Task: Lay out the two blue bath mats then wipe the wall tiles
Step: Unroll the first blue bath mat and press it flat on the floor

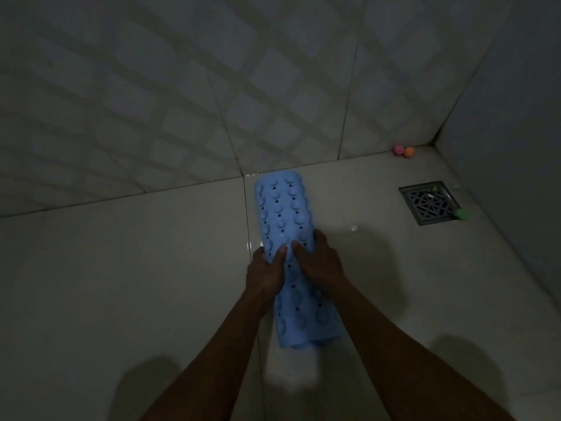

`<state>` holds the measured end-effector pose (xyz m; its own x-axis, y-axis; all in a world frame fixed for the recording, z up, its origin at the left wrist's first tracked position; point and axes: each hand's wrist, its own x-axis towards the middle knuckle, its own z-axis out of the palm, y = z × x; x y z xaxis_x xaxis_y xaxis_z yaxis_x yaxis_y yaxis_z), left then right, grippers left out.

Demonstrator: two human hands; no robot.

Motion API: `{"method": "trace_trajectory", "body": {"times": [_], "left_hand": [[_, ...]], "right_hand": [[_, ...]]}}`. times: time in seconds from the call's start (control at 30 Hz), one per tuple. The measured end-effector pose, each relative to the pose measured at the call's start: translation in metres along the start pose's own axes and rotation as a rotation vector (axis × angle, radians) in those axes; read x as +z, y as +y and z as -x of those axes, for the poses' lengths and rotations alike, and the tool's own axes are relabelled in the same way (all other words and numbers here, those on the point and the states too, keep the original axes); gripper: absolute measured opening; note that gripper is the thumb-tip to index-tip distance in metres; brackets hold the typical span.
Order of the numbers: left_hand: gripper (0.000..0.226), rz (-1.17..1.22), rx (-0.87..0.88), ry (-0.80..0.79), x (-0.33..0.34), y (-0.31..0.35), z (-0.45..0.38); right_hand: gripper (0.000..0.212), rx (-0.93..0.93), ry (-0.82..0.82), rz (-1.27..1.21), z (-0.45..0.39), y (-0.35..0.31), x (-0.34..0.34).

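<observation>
A rolled-up blue bath mat [282, 208] with suction cups and small holes is held over the pale floor tiles, its far end reaching toward the wall. My left hand [267, 271] grips the roll from the left side, thumb on top. My right hand [318, 259] grips it from the right, fingers curled over the roll. The grey patterned wall tiles [182, 101] rise behind the mat. Only one roll of mat shows; whether it holds both mats I cannot tell.
A square metal floor drain [429, 202] sits at the right near the corner. Small green bits [461, 213] lie beside the drain, and a pink and an orange ball [403, 151] lie in the far corner. A side wall [516, 132] closes the right.
</observation>
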<state>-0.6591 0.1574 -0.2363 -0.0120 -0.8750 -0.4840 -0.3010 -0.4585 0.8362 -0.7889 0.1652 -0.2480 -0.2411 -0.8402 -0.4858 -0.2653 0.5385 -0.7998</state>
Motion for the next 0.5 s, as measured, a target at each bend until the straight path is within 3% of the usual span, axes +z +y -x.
{"method": "trace_trajectory", "body": {"times": [0.13,0.27,0.5], "left_hand": [[0.067,-0.076,0.048,0.115,-0.004,0.001,0.006],[0.063,-0.106,0.102,0.117,-0.018,-0.007,0.009],[0.074,-0.164,0.102,0.059,-0.065,-0.024,0.018]], "right_hand": [[0.073,-0.031,-0.005,0.032,0.006,-0.004,0.001],[0.057,-0.072,0.090,0.144,0.017,-0.010,0.010],[0.072,-0.064,-0.063,0.245,0.037,-0.019,0.043]]}}
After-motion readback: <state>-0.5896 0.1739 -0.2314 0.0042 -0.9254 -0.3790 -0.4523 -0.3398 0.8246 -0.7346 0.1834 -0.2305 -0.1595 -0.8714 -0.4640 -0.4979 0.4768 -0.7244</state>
